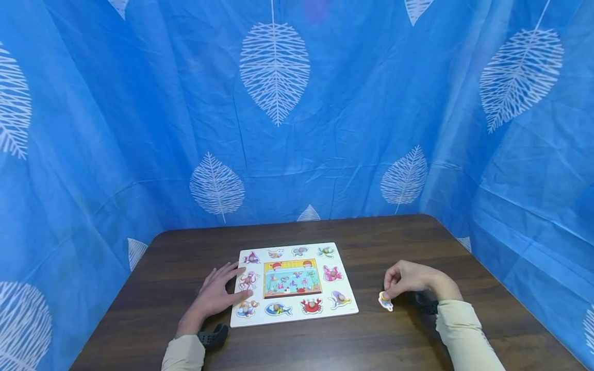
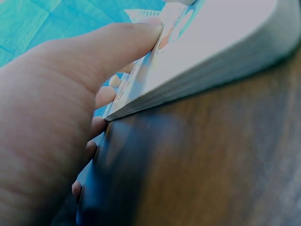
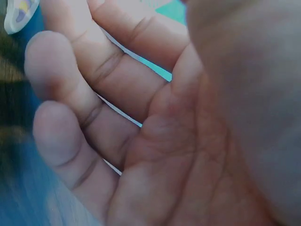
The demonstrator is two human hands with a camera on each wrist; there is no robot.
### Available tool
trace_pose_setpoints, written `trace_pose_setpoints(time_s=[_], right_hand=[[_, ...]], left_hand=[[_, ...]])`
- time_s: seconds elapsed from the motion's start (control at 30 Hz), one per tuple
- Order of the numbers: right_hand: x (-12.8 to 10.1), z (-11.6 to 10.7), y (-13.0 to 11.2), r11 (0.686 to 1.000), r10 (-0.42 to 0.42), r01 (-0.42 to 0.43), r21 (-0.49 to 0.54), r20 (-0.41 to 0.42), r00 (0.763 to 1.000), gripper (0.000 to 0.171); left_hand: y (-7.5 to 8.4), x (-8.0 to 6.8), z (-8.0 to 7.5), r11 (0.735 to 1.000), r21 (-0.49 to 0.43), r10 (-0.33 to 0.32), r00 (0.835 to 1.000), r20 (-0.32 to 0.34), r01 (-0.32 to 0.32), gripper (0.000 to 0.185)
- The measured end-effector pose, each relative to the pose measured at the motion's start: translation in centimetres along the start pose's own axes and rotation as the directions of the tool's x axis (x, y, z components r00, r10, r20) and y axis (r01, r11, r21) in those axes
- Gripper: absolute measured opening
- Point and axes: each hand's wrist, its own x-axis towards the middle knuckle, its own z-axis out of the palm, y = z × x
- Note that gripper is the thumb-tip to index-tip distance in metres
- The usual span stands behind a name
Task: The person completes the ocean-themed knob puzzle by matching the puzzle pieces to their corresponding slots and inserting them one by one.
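Note:
A white peg puzzle board (image 1: 293,315) with sea-animal pieces around an aquarium picture (image 1: 292,278) lies on the table. My left hand (image 1: 215,292) rests at its left edge, fingers spread, thumb and index fingertip on the board. In the left wrist view the thumb (image 2: 127,42) lies on the board's top face. Off to the board's right, my right hand (image 1: 413,278) pinches a small white-rimmed puzzle piece (image 1: 385,302) with yellow and bluish colours. Only a corner of that puzzle piece (image 3: 19,16) shows in the right wrist view; the other fingers are curled beside it.
The dark wooden table (image 1: 371,340) carries the board near its middle. Blue curtains (image 1: 325,154) with white leaf prints hang behind it and along both sides. Dark bands (image 1: 213,337) sit at the wrists.

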Motion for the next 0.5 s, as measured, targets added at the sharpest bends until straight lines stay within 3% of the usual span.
trace_pose_setpoints(time_s=[0.27,0.5], right_hand=[[0.18,0.4,-0.2,0.999,0.003,-0.003,-0.033,-0.003,1.0,0.014],[0.76,0.72,-0.67,0.993,-0.071,0.068,-0.092,-0.033,0.997,0.006]], left_hand=[[0.1,-0.27,-0.01,1.0,-0.002,0.005,1.0,0.001,-0.005,0.082],[0.0,-0.32,-0.03,1.0,0.006,0.009,1.0,-0.002,-0.009,0.081]])
